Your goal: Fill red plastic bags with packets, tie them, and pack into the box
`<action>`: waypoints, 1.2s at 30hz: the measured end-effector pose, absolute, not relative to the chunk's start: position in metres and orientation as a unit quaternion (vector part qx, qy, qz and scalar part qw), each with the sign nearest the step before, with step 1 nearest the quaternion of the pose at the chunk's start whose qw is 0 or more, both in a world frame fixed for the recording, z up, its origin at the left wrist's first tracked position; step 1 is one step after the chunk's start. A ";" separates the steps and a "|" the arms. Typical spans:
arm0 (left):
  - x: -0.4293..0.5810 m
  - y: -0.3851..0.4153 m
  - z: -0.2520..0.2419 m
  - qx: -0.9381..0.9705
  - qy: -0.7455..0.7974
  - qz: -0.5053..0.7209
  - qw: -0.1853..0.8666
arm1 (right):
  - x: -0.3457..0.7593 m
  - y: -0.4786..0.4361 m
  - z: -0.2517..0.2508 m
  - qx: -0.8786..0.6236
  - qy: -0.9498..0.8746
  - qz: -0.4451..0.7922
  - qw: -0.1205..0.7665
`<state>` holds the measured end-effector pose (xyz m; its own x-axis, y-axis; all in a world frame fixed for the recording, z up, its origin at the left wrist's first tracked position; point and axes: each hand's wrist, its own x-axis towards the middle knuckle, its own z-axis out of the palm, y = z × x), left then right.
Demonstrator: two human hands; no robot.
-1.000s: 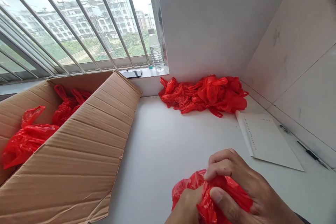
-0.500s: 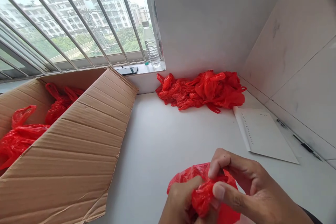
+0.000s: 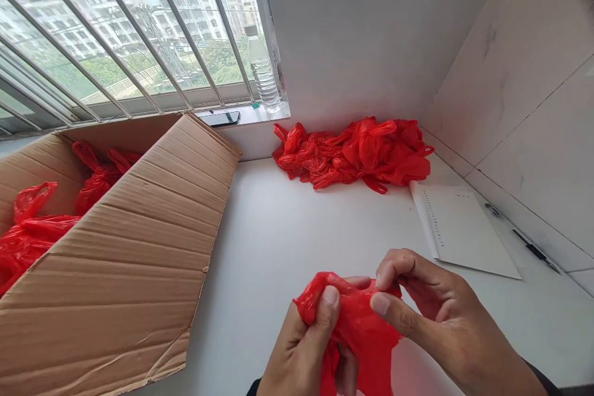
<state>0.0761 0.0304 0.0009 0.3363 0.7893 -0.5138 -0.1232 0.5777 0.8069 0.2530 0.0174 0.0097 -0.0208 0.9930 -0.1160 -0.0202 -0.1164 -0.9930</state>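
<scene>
Head view showed the left hand (image 3: pixel 309 343) clasped around a red bag (image 3: pixel 366 331). The right hand (image 3: pixel 427 300) pinched the bag between thumb and fingertips.

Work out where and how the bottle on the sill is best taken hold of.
Take the bottle round its ribbed body, probably from the room side: it stands upright on the sill, bars rise behind it, and the wall is close on its right.
</scene>
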 end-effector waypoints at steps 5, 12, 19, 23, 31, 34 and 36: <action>0.069 0.051 -0.004 0.373 0.378 0.357 0.768 | 0.247 0.011 0.003 -0.523 -0.574 0.412 0.477; 0.058 0.056 -0.009 0.479 0.330 0.329 0.744 | 0.246 0.013 0.000 -0.501 -0.687 0.309 0.425; 0.052 0.053 -0.009 0.626 0.346 0.334 0.614 | 0.246 0.026 -0.018 -0.503 -0.724 0.361 0.303; 0.051 0.051 -0.021 0.724 0.398 0.396 0.401 | 0.243 0.028 -0.019 -0.499 -0.655 0.455 0.339; 0.053 0.048 -0.036 0.773 0.342 0.447 0.292 | 0.240 0.041 -0.016 -0.438 -0.538 0.625 0.357; 0.053 0.044 -0.038 0.769 0.334 0.457 0.296 | 0.240 0.039 -0.016 -0.447 -0.518 0.633 0.361; 0.054 0.038 -0.042 0.763 0.343 0.473 0.276 | 0.238 0.033 -0.019 -0.470 -0.503 0.632 0.356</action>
